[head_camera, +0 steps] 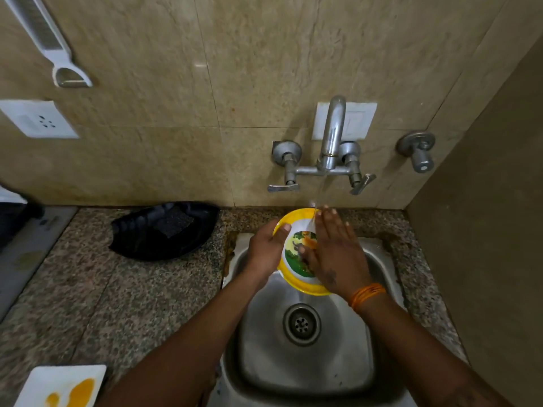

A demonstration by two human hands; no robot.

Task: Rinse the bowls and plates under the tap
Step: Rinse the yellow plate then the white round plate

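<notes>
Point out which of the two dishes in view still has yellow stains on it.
The white square plate on the counter at lower left; it carries yellow smears. The other, the round yellow-rimmed plate, is over the sink under the running water, held by the left hand.

Plate (296, 257) at centre: yellow rim, white inside, green and orange printed picture in the middle. Wristband (367, 295) right of centre: orange. Sink (293, 365) lower centre: dull steel grey. Tap (330, 142): grey metal. Counter (117, 295): speckled brown-grey granite. Wall (264, 69): beige marbled tiles. Tray (138, 239) left of centre: black, with a dark speckled sponge (173, 223) in it. Lower left: white square plate (44, 380) with yellow-orange smears. Socket (38, 118) at left: white. Peeler (63, 58) upper left: white and grey.
</notes>
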